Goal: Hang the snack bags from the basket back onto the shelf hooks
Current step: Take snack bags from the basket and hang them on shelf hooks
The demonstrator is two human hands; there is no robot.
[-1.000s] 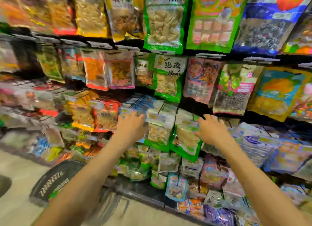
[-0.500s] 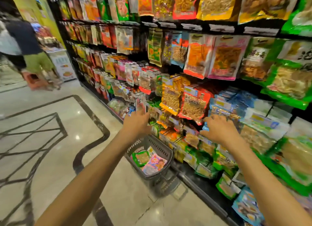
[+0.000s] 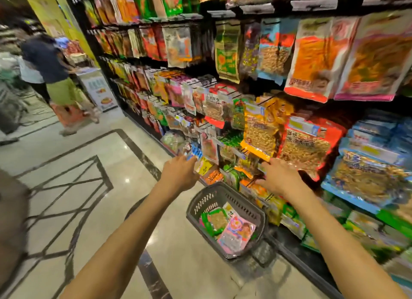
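**Both hands at the shelf, two bags in the basket**

Far left, a person is in the aisle. The left hand reaches out to small blue packets on the shelf; blur hides whether it grips one. The basket sits on the floor, just beside the shelf, holding a green snack bag and a pink snack bag. The right hand is released, fingers spread, at the hanging bags.
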